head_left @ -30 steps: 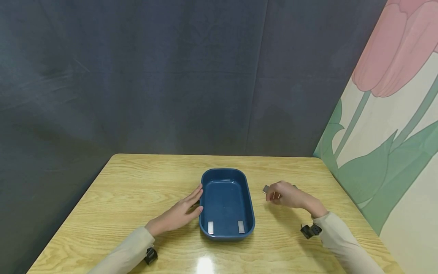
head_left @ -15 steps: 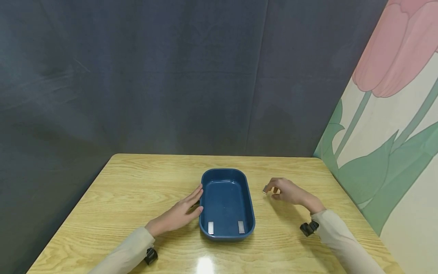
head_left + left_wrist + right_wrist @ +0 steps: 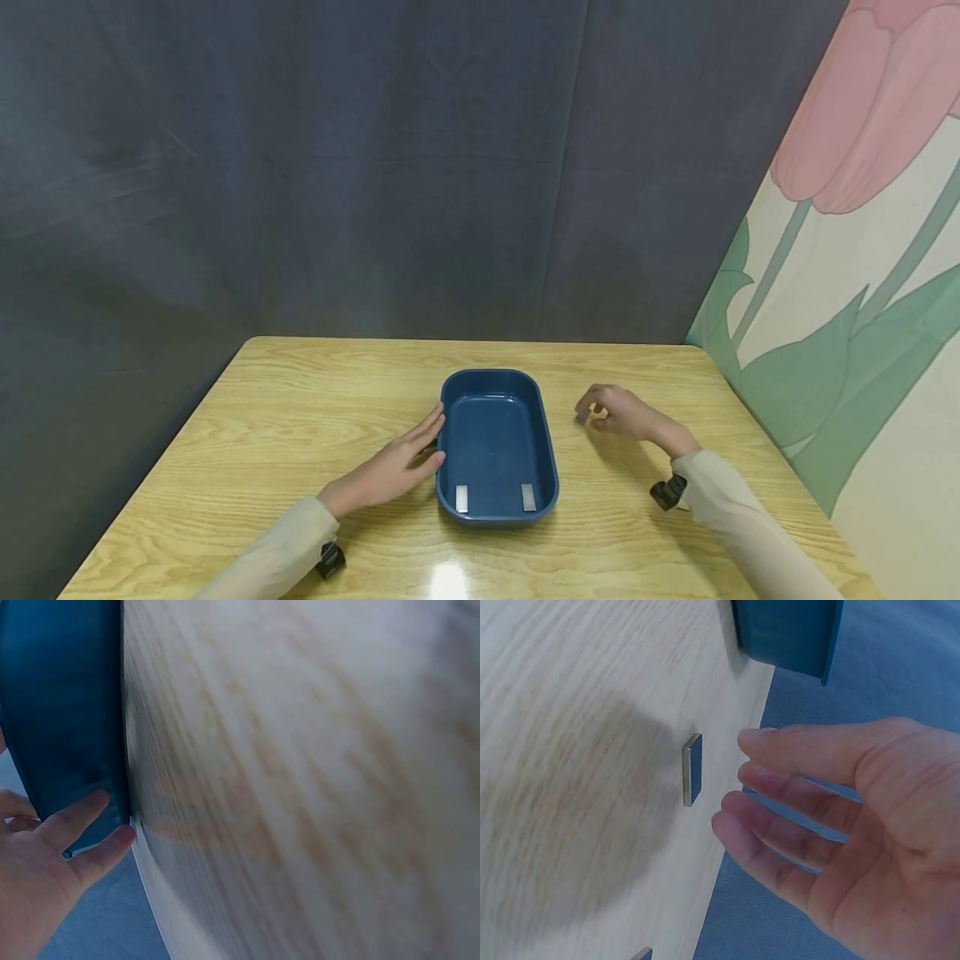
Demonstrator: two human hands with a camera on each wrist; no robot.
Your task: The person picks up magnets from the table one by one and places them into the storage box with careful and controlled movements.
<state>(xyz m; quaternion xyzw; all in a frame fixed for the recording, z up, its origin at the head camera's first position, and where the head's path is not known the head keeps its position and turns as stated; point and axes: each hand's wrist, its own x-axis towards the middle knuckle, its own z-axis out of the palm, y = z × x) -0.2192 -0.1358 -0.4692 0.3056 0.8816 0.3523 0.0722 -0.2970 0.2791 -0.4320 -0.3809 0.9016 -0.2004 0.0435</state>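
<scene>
A dark blue oblong box stands on the table, with two flat silver rectangular pieces inside at its near end, one on the left and one on the right. My left hand rests its extended fingers against the box's left wall; in the left wrist view, the fingertips touch the blue side. Right of the box, my right hand hovers over another flat silver rectangular piece. In the right wrist view, its loosely curved fingers stand apart from that piece and hold nothing.
The wood-grain table reaches back to a dark curtain. A wall with painted tulips borders the right side. At the bottom edge of the right wrist view, the tip of another small piece shows.
My right hand has shifted slightly left and away from me, its fingertips now over the silver piece. My left hand, the box and the pieces inside it have stayed put.
</scene>
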